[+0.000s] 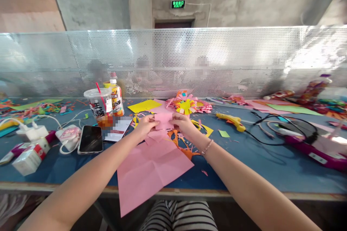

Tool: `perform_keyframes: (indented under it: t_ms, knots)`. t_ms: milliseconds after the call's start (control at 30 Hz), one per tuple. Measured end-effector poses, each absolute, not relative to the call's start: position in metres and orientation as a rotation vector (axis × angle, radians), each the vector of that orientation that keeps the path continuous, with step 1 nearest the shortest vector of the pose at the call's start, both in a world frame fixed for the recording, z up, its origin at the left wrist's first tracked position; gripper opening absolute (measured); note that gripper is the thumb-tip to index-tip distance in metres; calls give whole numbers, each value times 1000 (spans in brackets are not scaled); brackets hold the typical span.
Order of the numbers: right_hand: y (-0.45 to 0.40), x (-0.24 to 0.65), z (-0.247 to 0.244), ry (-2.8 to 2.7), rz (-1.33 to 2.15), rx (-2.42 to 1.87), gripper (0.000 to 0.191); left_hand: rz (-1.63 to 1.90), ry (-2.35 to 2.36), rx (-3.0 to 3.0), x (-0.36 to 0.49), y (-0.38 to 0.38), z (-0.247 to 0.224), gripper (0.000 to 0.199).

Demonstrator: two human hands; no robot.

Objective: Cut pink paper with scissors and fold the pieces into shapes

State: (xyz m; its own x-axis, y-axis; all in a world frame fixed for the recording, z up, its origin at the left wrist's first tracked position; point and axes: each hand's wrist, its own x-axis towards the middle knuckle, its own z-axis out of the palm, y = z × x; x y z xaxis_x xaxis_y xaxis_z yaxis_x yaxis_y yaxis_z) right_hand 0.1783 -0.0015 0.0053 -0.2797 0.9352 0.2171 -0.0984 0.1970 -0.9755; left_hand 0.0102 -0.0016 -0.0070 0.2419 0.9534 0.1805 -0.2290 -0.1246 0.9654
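Note:
Between my two hands a small piece of pink paper [163, 121] is held up above the table. My left hand [146, 126] pinches its left edge, and my right hand [183, 124] grips the right edge. Below them lies a large creased sheet of pink paper [154, 173], one corner hanging over the table's front edge. Orange paper scraps [184, 148] lie under and beside my right hand. Just beyond my hands are a yellow sheet [145, 106] and a paper flower [185, 106] with a yellow centre on pink fringed paper.
A hot glue gun [231, 121] with a black cable lies to the right. On the left are a phone [90, 139], a plastic cup [99, 104] with a straw, a drink bottle [116, 97] and white chargers [32, 133]. A perforated metal screen [230, 57] stands behind the table.

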Motion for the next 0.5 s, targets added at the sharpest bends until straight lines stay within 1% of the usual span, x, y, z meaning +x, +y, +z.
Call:
perform_keyframes:
  t_ms: [100, 200, 333, 400, 500]
  knots:
    - [-3, 179, 5, -1381, 1364, -816, 14, 1226, 768, 1211, 10, -2, -6, 20]
    - [-3, 180, 5, -1313, 1428, -807, 12, 1228, 759, 1127, 8, -3, -4, 17]
    - [-3, 181, 6, -1305, 1434, -795, 8, 1172, 752, 1129, 6, -4, -2, 11]
    - [-3, 181, 7, -1322, 1410, -791, 7, 1175, 748, 1140, 5, -3, -4, 11]
    - [-3, 180, 6, -1379, 1388, -804, 13, 1224, 750, 1168, 6, 0, -6, 13]
